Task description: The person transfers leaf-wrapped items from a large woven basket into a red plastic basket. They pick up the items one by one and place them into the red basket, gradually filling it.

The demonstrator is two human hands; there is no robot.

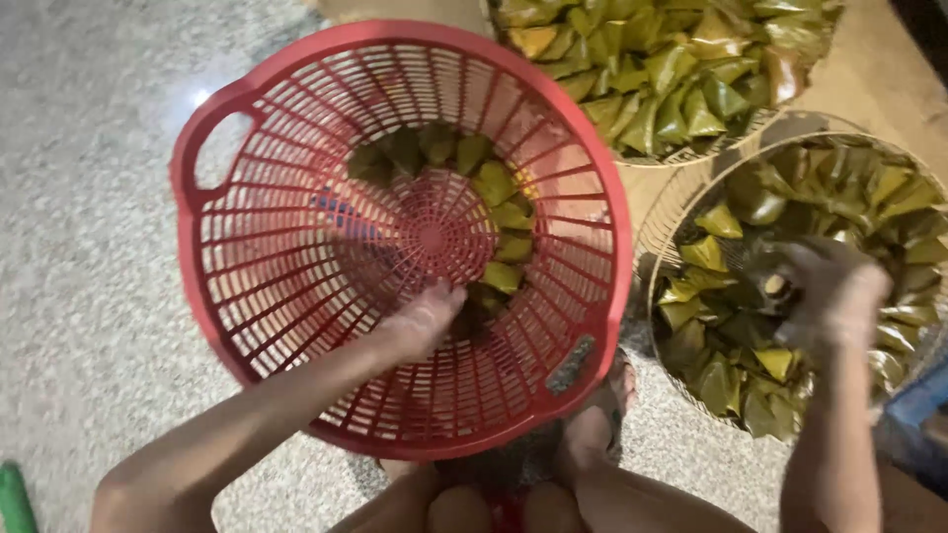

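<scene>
1. Left hand (427,314) is reaching down inside the red plastic basket (296,178), fingers curled near the bottom beside the few leaf-wrapped parcels (502,237) lying there. Whether it grips one I cannot tell; the fingertips are hidden and blurred.
2. Right hand (828,291) is over the wire basket (660,232) at right, bunched among the green wrapped parcels heaped in it. It looks closed on something, but motion blur hides what.
3. Step in hand, as I judge it: parcels going from the wire basket into the red one, a few at a time. The red basket holds only a small cluster on its far right side; the wire basket is well filled.
4. Next move calls for lifting the right hand clear of the wire rim and across the red rim, which sits just beside it.
5. Around: a second heaped basket (681,59) at far right, speckled floor (89,296), a green object (14,498) at near left, the person's bare feet (592,434) near the red basket.
6. In the way: the two rims nearly touching.
</scene>
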